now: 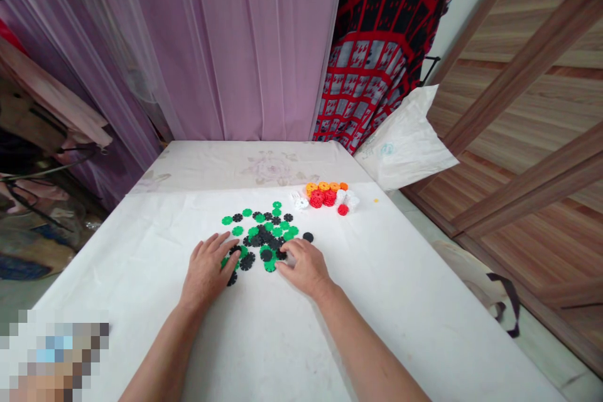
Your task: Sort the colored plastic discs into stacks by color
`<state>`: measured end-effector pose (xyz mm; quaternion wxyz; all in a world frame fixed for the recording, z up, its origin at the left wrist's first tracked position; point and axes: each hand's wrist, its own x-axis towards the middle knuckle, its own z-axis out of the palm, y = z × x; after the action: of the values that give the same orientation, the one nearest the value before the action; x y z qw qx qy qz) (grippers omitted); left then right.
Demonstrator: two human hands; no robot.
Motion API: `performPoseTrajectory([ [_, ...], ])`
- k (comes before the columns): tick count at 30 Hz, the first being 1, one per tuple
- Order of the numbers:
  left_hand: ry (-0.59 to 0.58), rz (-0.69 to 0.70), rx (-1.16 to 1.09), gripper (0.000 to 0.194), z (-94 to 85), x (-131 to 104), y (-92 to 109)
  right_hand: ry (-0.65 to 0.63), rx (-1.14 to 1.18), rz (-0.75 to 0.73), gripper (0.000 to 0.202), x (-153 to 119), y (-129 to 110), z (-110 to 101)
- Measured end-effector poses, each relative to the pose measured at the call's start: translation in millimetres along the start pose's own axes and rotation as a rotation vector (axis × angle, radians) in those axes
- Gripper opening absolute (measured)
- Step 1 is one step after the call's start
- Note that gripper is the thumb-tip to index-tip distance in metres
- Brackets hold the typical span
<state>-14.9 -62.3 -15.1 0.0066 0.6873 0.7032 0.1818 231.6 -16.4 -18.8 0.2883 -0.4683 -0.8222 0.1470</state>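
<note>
A loose pile of green and black notched plastic discs (264, 235) lies spread over the white tabletop, some overlapping. My left hand (207, 270) rests at the pile's left edge, fingers spread, with a black disc (235, 249) between index finger and thumb; I cannot tell whether it is gripped. At the right edge, my right hand (306, 267) is curled, thumb and forefinger closed about another black disc (281, 254). A single black disc (308, 237) lies just beyond the right knuckles. Parts of the discs under both hands are hidden.
Behind the pile on the right, orange discs (323, 187), red discs (316, 200) and white discs (301, 202) stand in grouped stacks. A white plastic bag (400, 144) hangs at the table's (264, 339) right far edge. A blurred-out patch (56, 352) covers the lower left corner.
</note>
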Motion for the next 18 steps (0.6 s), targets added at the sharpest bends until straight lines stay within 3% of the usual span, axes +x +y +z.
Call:
performPoseTrajectory([
  [11,0.003,0.013,0.012,0.041,-0.7,0.0,-1.7,-0.021,-0.002,0.031,0.014,2.0,-2.2,0.4],
  [15,0.022,0.017,0.021,0.04,1.7,0.3,-3.5,0.043,0.079,0.071,0.02,-6.2,3.1,0.0],
  [18,0.03,0.019,0.023,0.039,2.8,0.3,-4.7,0.169,0.166,0.183,0.024,-14.0,22.4,-6.5],
])
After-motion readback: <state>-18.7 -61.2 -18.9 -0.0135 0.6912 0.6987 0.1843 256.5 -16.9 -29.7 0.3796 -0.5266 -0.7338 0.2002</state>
